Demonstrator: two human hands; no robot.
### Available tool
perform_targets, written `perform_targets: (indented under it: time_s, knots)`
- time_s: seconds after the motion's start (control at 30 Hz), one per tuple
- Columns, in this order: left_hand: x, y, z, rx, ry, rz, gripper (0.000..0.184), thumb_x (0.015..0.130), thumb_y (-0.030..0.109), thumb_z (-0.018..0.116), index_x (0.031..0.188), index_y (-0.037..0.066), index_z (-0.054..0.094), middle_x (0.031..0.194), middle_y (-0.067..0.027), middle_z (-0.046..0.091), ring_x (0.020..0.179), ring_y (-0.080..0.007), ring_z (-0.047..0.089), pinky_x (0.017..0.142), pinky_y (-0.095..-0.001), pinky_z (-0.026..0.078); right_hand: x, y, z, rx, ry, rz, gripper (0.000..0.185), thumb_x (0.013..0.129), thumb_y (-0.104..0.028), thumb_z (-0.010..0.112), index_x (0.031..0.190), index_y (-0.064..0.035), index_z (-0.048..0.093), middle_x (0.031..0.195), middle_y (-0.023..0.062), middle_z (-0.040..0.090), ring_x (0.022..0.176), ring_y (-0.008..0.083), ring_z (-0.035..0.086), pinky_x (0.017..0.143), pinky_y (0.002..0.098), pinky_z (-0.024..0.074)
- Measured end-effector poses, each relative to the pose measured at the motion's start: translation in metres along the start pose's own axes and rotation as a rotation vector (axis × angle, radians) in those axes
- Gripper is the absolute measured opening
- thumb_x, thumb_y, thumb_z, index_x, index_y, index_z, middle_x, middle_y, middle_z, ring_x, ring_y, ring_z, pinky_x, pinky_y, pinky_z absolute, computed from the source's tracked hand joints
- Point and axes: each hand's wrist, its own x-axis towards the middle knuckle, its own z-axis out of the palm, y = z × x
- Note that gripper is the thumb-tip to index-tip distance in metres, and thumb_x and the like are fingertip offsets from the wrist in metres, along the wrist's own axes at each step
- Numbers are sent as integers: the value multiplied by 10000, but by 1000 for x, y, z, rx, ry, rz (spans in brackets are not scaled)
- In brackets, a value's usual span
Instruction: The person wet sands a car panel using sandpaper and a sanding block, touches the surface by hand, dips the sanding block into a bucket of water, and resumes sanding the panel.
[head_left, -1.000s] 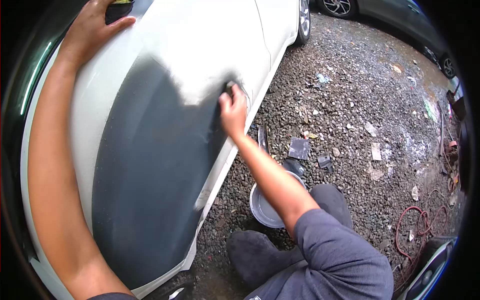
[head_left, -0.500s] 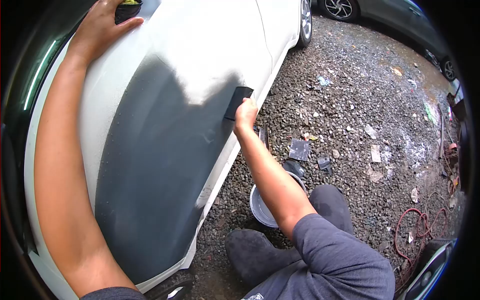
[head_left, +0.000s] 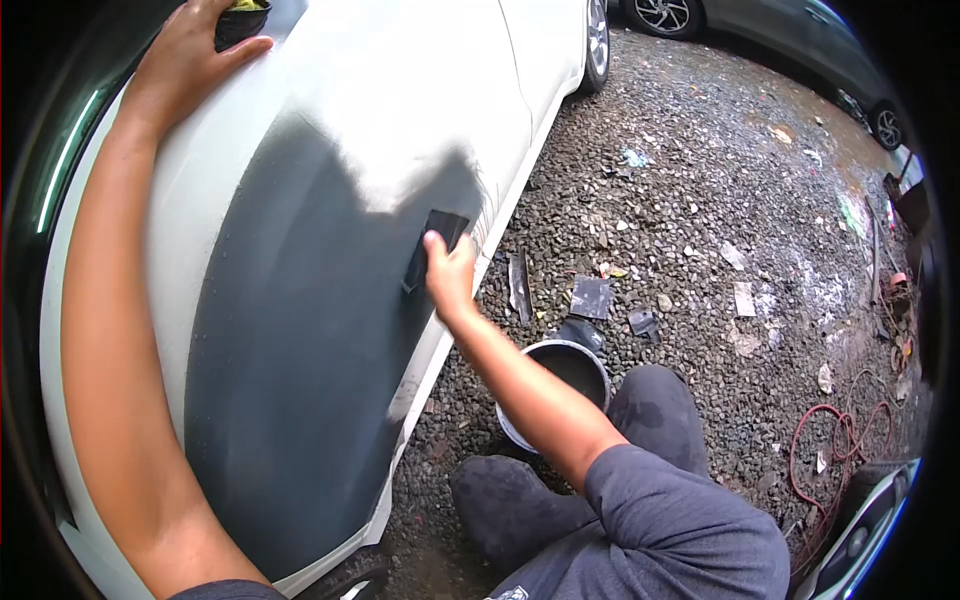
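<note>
R hand point(head_left: 452, 272) holds black pad point(head_left: 447, 226) on grey patch point(head_left: 300, 330); L hand point(head_left: 190, 60) upper-left of patch, can't tell grip. Patch middle looks even, ragged top prob. unfinished.

Dark grey short-sleeved T-shirt point(head_left: 690, 520); dark grey trousers point(head_left: 670, 400), darker patch on one knee; bare forearms.

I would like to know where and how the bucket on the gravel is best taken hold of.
Probably take the bucket by its far rim, from above: its round mouth is open and faces up, and that edge is exposed, while the right forearm crosses over the nearer side. No handle is visible.
</note>
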Motion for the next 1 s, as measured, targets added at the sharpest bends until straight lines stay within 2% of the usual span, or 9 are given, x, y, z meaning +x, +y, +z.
perform_targets:
  time_s: [0.2, 0.27, 0.4, 0.6, 0.8, 0.87, 0.9, 0.93, 1.0]
  knots:
    - [20, -62, 21, -70, 43, 108, 567, 874, 277, 788, 1381, 122, 587, 1288, -79, 588, 1246, -229, 566, 1125, -396, 488, 116, 40, -5, 69, 67, 156, 343, 930, -208, 681, 1105, 79, 610, 1029, 250, 716, 944, 370, 701, 879, 455, 528]
    - [-3, -18, 13, 117, 131, 185, 559, 879, 274, 783, 1380, 121, 587, 1292, -81, 587, 1249, -232, 565, 1129, -399, 487, 132, 49, -7, -4, 100, 235, 331, 927, -212, 684, 1085, 72, 627, 989, 233, 724, 914, 367, 708, 853, 461, 536]
    - [-18, 10, 14, 110, 167, 88, 516, 887, 227, 775, 1360, 117, 600, 1291, -82, 597, 1252, -230, 568, 1123, -389, 491, 25, 35, 18, -36, 229, -261, 373, 957, -241, 655, 1158, 67, 590, 1002, 248, 709, 922, 385, 703, 861, 473, 526]
    - [-17, 17, -5, -19, 33, 52, 512, 885, 188, 779, 1357, 100, 602, 1282, -83, 600, 1235, -228, 577, 1105, -374, 500, 119, 42, -10, 61, 90, 192, 359, 954, -233, 652, 1081, 95, 579, 973, 274, 689, 934, 416, 688, 879, 492, 518]
    - [-17, 10, 10, -4, 109, 116, 511, 877, 177, 783, 1350, 101, 608, 1262, -81, 604, 1213, -221, 586, 1100, -369, 497, 30, 43, 14, 108, 162, -84, 381, 947, -232, 655, 1118, 98, 573, 1035, 298, 675, 994, 424, 671, 919, 471, 502]
    - [-10, 5, 5, -48, 65, 71, 519, 871, 171, 787, 1353, 104, 608, 1261, -83, 605, 1212, -219, 585, 1101, -367, 494, 49, 50, 3, 75, 22, 51, 454, 962, -165, 656, 1344, 54, 544, 1215, 199, 657, 1116, 272, 640, 1001, 379, 491]
    - [-12, 5, 7, -18, 91, 100, 520, 870, 169, 788, 1354, 103, 608, 1263, -84, 603, 1212, -219, 585, 1101, -368, 493, 69, 47, 2, -26, 137, -44, 410, 951, -162, 665, 1286, 55, 569, 1146, 189, 680, 1044, 258, 662, 946, 380, 517]
    - [-16, 5, 10, 12, 119, 128, 522, 869, 168, 789, 1354, 103, 608, 1265, -85, 602, 1211, -220, 585, 1101, -369, 492, 96, 38, -11, 36, 31, 239, 356, 944, -157, 673, 1218, 55, 589, 1063, 182, 705, 949, 252, 683, 876, 390, 541]
    - [-19, 3, 11, 45, 149, 163, 522, 869, 169, 788, 1355, 103, 608, 1267, -85, 600, 1210, -221, 585, 1100, -372, 490, 125, 39, -10, 51, 124, 267, 315, 938, -159, 679, 1162, 48, 600, 992, 163, 715, 871, 256, 688, 825, 407, 552]
